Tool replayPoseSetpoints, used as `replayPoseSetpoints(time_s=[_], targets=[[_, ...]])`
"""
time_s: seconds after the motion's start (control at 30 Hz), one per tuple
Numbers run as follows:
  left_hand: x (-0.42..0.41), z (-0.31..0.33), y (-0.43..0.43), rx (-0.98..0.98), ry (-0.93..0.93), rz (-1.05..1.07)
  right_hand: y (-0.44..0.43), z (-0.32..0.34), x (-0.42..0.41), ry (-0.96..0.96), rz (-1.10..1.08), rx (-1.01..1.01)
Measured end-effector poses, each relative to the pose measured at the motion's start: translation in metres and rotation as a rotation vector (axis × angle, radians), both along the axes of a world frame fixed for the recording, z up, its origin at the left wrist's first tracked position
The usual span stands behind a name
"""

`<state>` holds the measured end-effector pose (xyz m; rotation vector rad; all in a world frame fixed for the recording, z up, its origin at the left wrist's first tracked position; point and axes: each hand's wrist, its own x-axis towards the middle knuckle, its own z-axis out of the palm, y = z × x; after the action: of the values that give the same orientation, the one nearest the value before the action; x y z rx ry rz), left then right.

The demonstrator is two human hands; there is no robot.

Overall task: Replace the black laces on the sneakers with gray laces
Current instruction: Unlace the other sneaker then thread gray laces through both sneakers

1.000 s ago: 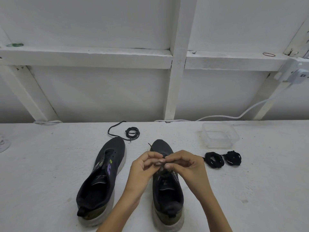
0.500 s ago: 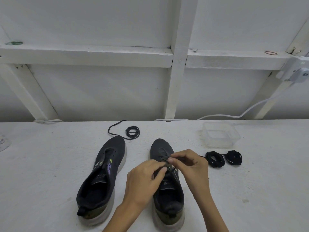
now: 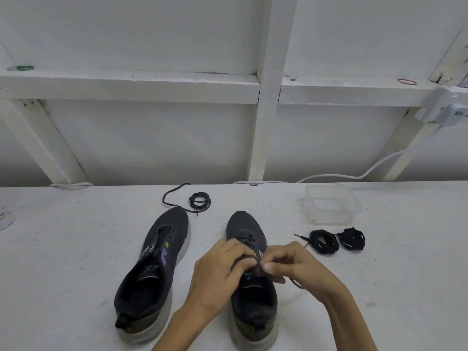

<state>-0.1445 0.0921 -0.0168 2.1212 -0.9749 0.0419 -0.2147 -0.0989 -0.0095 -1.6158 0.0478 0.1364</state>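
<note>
Pinching the lace [image 3: 293, 282] on the rt shoe [image 3: 253, 302], L hand [image 3: 217, 274] & R hand [image 3: 298, 267] now sit lower. Threading looks underway.

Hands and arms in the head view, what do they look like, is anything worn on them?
The left hand and the right hand are bare: no gloves, and no ring, watch or band shows. The left forearm and the right forearm are uncovered to the picture's bottom edge, with no sleeve in view. No markings show on them.
</note>
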Motion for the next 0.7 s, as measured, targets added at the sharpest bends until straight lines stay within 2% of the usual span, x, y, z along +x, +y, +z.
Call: replayPoseSetpoints(time_s=[0.13, 0.27, 0.37, 0.5, 0.7], targets=[[0.0, -0.006, -0.001, -0.116, 0.288, -0.048, 0.0, 0.0, 0.003, 0.091, 0.097, 0.213], [0.0, -0.007, 0.009, -0.209, 0.412, 0.056, 0.005, -0.007, 0.005, 0.111, -0.001, 0.379], [-0.009, -0.004, 0.012, -0.285, 0.413, 0.018, 0.008, -0.006, 0.006, 0.108, -0.084, 0.414], [-0.016, -0.004, 0.006, -0.261, 0.376, 0.047, 0.011, -0.005, 0.006, 0.112, -0.094, 0.416], [-0.007, -0.005, 0.003, -0.299, 0.275, 0.052, 0.012, 0.002, 0.001, 0.104, -0.129, 0.266]])
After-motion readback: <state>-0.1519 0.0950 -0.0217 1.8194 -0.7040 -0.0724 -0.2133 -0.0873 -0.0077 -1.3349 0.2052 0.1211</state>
